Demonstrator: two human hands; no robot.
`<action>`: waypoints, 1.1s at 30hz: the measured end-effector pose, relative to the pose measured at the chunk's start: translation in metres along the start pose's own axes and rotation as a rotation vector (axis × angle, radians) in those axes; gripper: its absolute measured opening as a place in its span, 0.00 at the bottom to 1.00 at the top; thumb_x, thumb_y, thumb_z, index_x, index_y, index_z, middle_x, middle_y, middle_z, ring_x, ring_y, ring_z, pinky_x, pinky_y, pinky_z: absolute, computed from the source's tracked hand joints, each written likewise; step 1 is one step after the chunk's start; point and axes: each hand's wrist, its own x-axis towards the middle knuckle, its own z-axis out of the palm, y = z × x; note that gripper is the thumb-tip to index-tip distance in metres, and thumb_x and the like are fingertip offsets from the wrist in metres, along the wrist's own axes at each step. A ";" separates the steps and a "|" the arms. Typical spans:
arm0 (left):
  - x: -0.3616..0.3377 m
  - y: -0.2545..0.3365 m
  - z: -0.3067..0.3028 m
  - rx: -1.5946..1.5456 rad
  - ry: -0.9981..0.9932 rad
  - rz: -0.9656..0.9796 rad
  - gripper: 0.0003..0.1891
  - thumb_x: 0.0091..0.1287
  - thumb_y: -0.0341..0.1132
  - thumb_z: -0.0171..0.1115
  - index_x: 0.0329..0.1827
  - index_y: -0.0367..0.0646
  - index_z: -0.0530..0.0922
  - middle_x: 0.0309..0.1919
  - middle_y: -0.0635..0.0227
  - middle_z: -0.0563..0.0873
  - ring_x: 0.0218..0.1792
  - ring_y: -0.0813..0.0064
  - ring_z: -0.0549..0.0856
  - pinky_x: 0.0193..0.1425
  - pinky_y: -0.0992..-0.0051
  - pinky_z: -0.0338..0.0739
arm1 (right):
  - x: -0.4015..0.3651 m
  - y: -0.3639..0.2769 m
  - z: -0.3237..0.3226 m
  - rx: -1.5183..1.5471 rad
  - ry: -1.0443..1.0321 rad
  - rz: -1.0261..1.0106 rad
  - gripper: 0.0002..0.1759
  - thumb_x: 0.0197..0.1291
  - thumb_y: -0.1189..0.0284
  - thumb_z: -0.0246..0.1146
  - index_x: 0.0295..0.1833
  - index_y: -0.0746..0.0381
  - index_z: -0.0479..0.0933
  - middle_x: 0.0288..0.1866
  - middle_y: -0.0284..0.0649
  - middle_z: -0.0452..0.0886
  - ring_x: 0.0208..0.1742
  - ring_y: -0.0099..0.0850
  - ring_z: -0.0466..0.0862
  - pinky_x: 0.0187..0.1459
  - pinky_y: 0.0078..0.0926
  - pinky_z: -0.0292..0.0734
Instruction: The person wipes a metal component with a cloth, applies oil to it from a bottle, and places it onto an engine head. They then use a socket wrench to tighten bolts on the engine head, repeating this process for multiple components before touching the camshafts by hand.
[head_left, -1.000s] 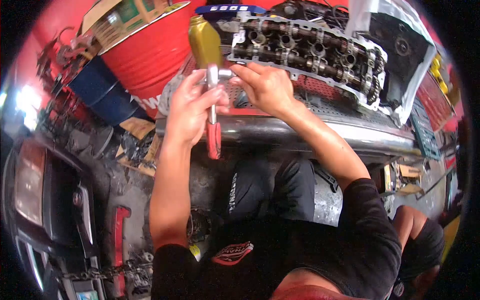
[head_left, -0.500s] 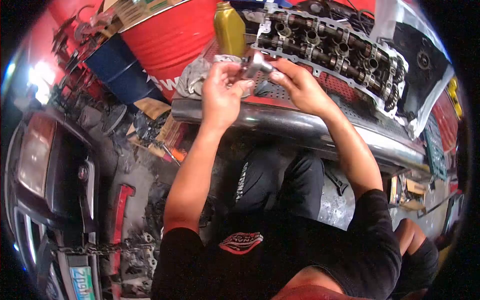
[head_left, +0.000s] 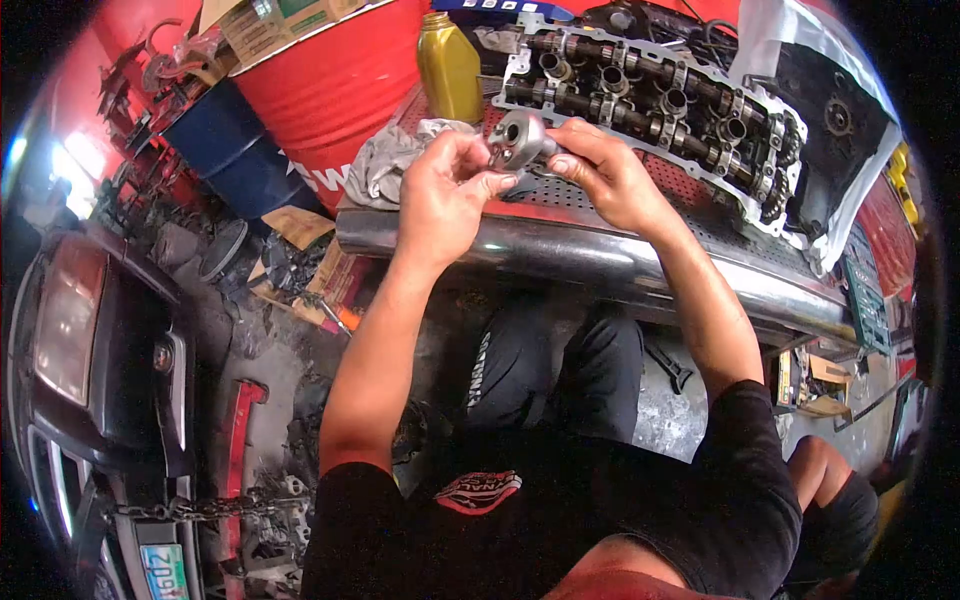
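Observation:
A shiny metal ratchet wrench point(head_left: 524, 142) is held between both hands above the near edge of the workbench, its rounded head turned toward me. My left hand point(head_left: 445, 195) is closed at the head's left side, thumb below it. My right hand point(head_left: 610, 178) grips the short visible part of the handle; its fingers hide the rest. Behind the hands, a cylinder head point(head_left: 650, 95) with camshafts and a chain lies on the perforated bench top. A crumpled grey rag point(head_left: 385, 168) rests just left of my left hand, near a gold oil bottle point(head_left: 450, 75).
Red drum point(head_left: 330, 95) and blue drum point(head_left: 235, 150) stand beyond the bench at left. The bench's rounded metal edge point(head_left: 520, 245) runs in front of me. A car front point(head_left: 100, 340) is at far left. Another person's leg point(head_left: 820, 470) shows at lower right.
The ratchet wrench's head has turned, so its round face with a dark hole now shows toward me. Both hands stay on it, and the view has shifted slightly.

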 end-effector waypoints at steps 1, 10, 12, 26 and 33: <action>0.000 -0.002 0.000 0.028 0.020 -0.030 0.12 0.58 0.14 0.64 0.38 0.38 0.73 0.37 0.70 0.81 0.38 0.82 0.81 0.46 0.79 0.79 | 0.002 0.005 0.001 -0.060 0.025 -0.047 0.17 0.63 0.72 0.64 0.55 0.67 0.78 0.41 0.47 0.79 0.46 0.42 0.81 0.50 0.33 0.75; -0.006 0.002 0.019 -0.058 0.183 -0.204 0.09 0.60 0.18 0.66 0.36 0.39 0.75 0.35 0.65 0.86 0.36 0.81 0.83 0.42 0.81 0.78 | -0.001 0.001 0.020 -0.232 0.341 -0.071 0.18 0.55 0.79 0.68 0.52 0.65 0.80 0.42 0.44 0.80 0.40 0.42 0.83 0.42 0.35 0.79; -0.006 0.007 0.028 -0.253 0.198 -0.242 0.10 0.61 0.17 0.65 0.34 0.40 0.73 0.37 0.60 0.87 0.37 0.78 0.85 0.44 0.81 0.78 | 0.002 0.004 0.020 -0.270 0.372 -0.106 0.18 0.56 0.81 0.68 0.53 0.66 0.80 0.43 0.43 0.79 0.40 0.36 0.83 0.41 0.30 0.79; -0.022 0.005 0.031 -0.335 0.304 -0.106 0.09 0.64 0.19 0.65 0.42 0.35 0.72 0.33 0.57 0.86 0.32 0.68 0.88 0.37 0.74 0.83 | 0.003 -0.012 0.028 -0.619 0.520 -0.224 0.19 0.49 0.77 0.67 0.50 0.58 0.79 0.41 0.40 0.81 0.39 0.41 0.82 0.39 0.38 0.77; -0.019 0.027 -0.010 -0.006 -0.071 -0.077 0.18 0.69 0.22 0.58 0.61 0.36 0.69 0.34 0.60 0.86 0.33 0.72 0.87 0.39 0.74 0.83 | -0.002 -0.002 0.024 -0.182 0.121 -0.128 0.21 0.60 0.72 0.64 0.60 0.63 0.74 0.43 0.48 0.82 0.45 0.50 0.83 0.43 0.44 0.79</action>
